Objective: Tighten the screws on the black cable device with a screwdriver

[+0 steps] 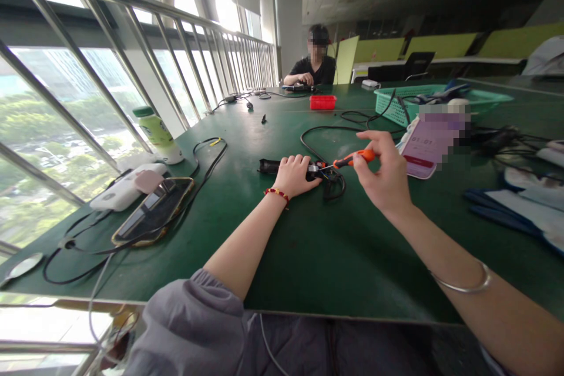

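Note:
My left hand (294, 175) is closed over a black elongated device (268, 166) lying on the green table (308, 247), pressing it down. My right hand (382, 173) pinches an orange-handled screwdriver (355, 158), whose tip points left into the device's end beside my left fingers. A black cable (335, 185) loops out from under the device. A red bead bracelet sits on my left wrist, a silver bangle on my right forearm.
A phone (154, 218), white power bank (126, 188) and green-capped bottle (156, 132) lie left near the window railing. A pink phone (429, 144), teal basket (409, 103), red tray (322, 102) and cables sit beyond. Another person (315, 64) works at the far end.

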### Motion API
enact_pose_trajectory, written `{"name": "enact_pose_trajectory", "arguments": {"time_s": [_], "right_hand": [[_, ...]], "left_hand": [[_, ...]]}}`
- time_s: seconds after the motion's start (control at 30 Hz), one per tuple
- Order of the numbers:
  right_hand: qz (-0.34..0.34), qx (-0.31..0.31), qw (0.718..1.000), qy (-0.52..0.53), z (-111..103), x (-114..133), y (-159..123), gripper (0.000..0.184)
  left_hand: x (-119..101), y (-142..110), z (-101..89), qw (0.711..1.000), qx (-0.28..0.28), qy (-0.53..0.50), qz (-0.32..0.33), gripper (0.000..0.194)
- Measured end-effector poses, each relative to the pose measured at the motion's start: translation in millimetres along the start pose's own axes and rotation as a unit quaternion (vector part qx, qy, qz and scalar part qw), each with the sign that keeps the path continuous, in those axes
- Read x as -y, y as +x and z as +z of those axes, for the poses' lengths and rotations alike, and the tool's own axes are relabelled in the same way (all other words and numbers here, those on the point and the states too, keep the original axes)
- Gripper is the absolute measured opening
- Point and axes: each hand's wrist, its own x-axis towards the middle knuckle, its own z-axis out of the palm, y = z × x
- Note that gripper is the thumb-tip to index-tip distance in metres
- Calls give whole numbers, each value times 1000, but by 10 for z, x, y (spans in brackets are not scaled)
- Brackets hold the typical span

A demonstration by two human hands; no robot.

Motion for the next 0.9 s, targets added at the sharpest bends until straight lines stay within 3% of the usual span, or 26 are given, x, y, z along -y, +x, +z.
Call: {"name": "enact_pose_trajectory", "arguments": {"time_s": [0.17, 0.37, 0.5, 0.57, 0.77, 0.9], "right_hand": [[10, 20, 1000, -13, -6, 29, -5, 17], [-27, -17, 999, 6, -1, 5, -1, 33], [-2, 11, 999, -30, -7, 17, -3, 15], [3, 14, 999, -34, -9, 27, -4, 14], [-25, -16, 1000, 5, -11, 22, 6, 35], [1, 7, 1000, -30, -10, 24, 3, 19]], "left_hand": [[-7, -2, -19, 1000, 12, -3, -8, 51], [-3, 0, -14, 1000, 5, 2, -2, 52], [-3, -2, -15, 1000, 3, 2, -1, 51], [-3, -1, -14, 1000, 2, -1, 1, 51], [1, 3, -4, 1000, 3, 2, 1, 52], [2, 1, -5, 1000, -1, 2, 2, 52]]}}
